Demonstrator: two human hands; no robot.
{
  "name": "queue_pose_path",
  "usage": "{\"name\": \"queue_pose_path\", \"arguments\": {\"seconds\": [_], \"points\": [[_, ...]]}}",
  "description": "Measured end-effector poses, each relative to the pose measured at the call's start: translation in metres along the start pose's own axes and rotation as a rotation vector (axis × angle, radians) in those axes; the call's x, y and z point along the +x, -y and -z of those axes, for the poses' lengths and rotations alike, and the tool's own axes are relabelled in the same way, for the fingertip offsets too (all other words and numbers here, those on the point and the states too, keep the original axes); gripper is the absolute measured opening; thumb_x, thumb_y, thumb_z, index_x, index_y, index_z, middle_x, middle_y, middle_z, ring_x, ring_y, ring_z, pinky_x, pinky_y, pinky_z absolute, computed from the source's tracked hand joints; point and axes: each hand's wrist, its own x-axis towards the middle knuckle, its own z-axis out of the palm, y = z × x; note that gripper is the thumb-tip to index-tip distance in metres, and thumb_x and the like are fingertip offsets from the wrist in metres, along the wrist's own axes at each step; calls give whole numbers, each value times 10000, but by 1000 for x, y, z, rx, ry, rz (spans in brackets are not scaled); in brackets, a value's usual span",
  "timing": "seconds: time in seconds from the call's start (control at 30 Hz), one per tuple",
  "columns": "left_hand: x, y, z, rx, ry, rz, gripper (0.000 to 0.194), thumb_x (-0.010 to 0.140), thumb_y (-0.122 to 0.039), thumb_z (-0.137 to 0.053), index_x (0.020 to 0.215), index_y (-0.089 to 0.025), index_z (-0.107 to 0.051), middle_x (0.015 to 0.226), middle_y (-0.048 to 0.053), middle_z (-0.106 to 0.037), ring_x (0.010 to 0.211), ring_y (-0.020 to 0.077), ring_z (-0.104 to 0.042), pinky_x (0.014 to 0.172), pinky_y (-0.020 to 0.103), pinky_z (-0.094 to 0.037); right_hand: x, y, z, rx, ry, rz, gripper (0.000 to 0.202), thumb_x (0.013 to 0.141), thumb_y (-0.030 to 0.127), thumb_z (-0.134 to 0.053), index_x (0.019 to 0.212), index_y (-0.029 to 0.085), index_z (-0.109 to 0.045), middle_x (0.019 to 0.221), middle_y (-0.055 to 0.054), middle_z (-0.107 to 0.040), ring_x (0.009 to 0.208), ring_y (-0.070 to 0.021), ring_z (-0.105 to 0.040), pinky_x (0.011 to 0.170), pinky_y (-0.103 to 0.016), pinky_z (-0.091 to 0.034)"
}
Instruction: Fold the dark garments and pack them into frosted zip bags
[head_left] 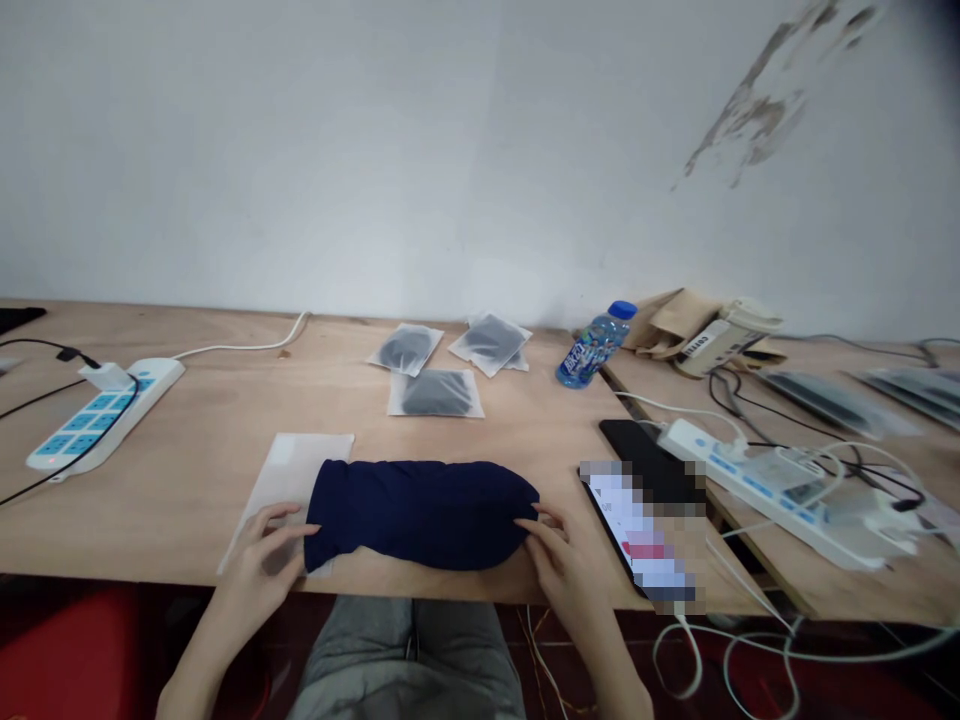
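A long piece of navy-blue cloth [424, 512] lies flat across the front of the wooden table, rounded at its right end and straighter at its left. My left hand [276, 545] pinches the left end near its lower corner. At the right end, my right hand [553, 545] grips the cloth's edge between thumb and fingers. Partly under the cloth's left end is a translucent plastic bag [289, 470], lying flat. Farther back rest several clear packets with dark contents, the nearest packet [436, 394] lying directly beyond the cloth.
On the left lies a white power strip [101, 415] with cables. A blue-capped bottle [596, 345] leans at the back right, near a paper cup [727, 338]. A lit phone [630, 525] lies right of my right hand, by a second power strip [772, 490] and tangled cords.
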Motion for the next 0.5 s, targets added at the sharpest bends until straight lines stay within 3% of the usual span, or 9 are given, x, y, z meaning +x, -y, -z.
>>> {"name": "queue_pose_path", "arguments": {"seconds": [0.13,0.27,0.4,0.5], "points": [[0,-20,18,-161,-3,53,172,822,-331,-559,872,-255,-705,1262,51,-613,1163,253,-588,1027,447,-472,-1,20,18,77,-45,3,276,892,361,-489,973,241,-725,1228,-99,-640,1167,-274,-579,1012,-479,-458],[15,-40,39,-340,-116,164,200,807,-391,-608,876,-215,-672,967,59,-719,944,236,-665,889,376,-544,6,43,47,58,-89,-70,277,888,386,-499,1018,235,-693,1018,-88,-723,1012,-270,-658,910,-418,-519],[70,-54,46,-392,-229,193,285,786,-451,-628,850,-174,-645,669,-4,-635,627,143,-594,591,230,-503,42,53,60,64,-170,-109,294,876,434,-509,967,218,-687,892,-76,-724,857,-242,-675,777,-341,-530],[128,-57,31,-370,-193,164,388,811,-479,-583,900,-105,-643,603,-38,-570,559,89,-529,524,177,-412,89,39,45,159,-132,-122,328,863,474,-517,908,192,-678,824,-61,-707,775,-213,-656,736,-322,-515]]}}
